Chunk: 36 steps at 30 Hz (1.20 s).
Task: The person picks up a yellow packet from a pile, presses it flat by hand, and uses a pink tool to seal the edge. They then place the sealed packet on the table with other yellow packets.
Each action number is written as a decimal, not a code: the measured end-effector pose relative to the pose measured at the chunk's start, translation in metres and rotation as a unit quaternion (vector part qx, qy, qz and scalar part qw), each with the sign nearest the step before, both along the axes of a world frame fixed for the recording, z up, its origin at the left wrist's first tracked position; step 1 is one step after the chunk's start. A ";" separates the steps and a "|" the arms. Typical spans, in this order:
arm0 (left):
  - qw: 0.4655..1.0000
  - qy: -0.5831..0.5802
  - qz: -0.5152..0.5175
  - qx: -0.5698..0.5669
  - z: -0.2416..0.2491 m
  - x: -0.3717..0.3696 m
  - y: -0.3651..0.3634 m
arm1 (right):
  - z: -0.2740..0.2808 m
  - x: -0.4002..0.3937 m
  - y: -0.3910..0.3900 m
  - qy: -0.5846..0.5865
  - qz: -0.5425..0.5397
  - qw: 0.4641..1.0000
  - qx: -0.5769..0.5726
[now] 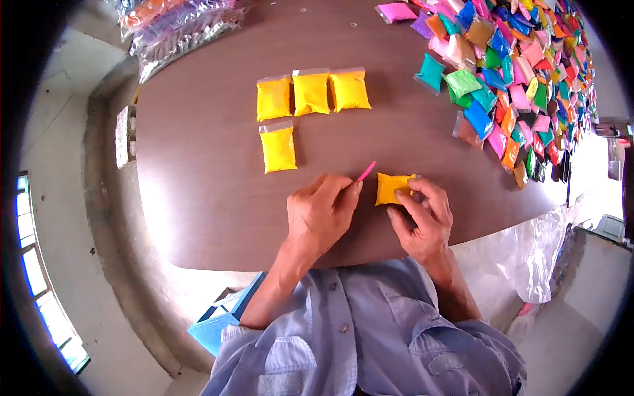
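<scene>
Pinched in my left hand (325, 206) is a thin pink stick (367, 170), its tip pointing up and away over the table. My right hand (426, 218) grips the right end of a small yellow packet (391, 189) that lies sideways near the table's front edge. A gap separates the stick from this packet. Farther off, three yellow packets stand in a row: one on the left (273, 98), one in the middle (311, 92) and one on the right (351, 89). Below the left one lies another yellow packet (279, 148) with a clear top strip.
A large heap of small packets in many colours (502, 86) covers the right side of the brown table (211, 191). Stacked clear bags (185, 33) lie at the far left. Clear plastic sheeting (528, 254) hangs off the right front edge, and a blue crate (218, 323) stands below.
</scene>
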<state>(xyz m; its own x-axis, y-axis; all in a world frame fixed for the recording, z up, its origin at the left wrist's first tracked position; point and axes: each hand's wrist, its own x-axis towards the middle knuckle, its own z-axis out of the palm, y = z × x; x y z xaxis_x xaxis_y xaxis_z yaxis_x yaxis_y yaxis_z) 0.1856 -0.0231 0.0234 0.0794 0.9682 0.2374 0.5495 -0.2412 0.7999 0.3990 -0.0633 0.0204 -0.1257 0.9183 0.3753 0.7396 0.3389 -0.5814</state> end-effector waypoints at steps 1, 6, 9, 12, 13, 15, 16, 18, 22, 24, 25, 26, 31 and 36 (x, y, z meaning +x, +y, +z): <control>1.000 0.001 -0.002 -0.001 0.002 0.003 -0.003 | 0.001 0.000 0.001 0.001 -0.002 1.000 -0.001; 0.999 0.014 -0.045 0.019 0.006 0.026 -0.015 | -0.001 0.003 0.009 -0.030 -0.006 0.999 0.040; 0.997 0.047 -0.050 0.022 0.006 0.027 -0.011 | -0.003 0.002 0.009 -0.019 -0.014 0.999 0.028; 0.997 0.069 -0.012 0.017 0.000 0.020 -0.002 | -0.001 0.001 0.012 -0.004 -0.008 1.000 0.028; 0.997 0.071 -0.012 0.018 0.001 0.020 -0.002 | 0.000 0.001 0.011 -0.002 -0.009 1.000 0.029; 0.998 0.049 -0.021 0.014 0.006 0.021 -0.002 | 0.000 0.001 0.011 -0.006 -0.012 1.000 0.025; 0.998 0.051 -0.023 0.014 0.007 0.021 -0.003 | 0.002 0.001 0.011 -0.004 -0.014 1.000 0.025; 1.000 0.014 -0.026 0.011 0.009 0.022 -0.007 | 0.008 0.000 0.011 0.006 -0.014 1.000 0.017; 0.996 0.062 -0.055 0.023 0.014 0.029 -0.015 | 0.007 0.001 0.011 0.003 -0.015 1.000 0.015; 0.995 0.076 -0.055 0.032 0.005 0.026 -0.016 | 0.009 0.001 0.011 0.002 -0.018 1.000 0.007; 0.994 0.088 -0.055 0.041 0.001 0.025 -0.015 | 0.009 0.001 0.012 0.001 -0.018 1.000 0.008; 0.994 0.088 -0.055 0.041 -0.001 0.022 -0.013 | 0.010 0.001 0.012 -0.002 -0.018 1.000 0.010; 0.996 0.079 -0.009 0.036 0.002 0.014 -0.009 | 0.009 0.000 0.011 0.001 -0.021 1.000 0.006; 0.996 0.062 -0.051 0.040 0.002 0.024 -0.022 | 0.007 -0.001 0.012 -0.003 -0.030 0.999 0.017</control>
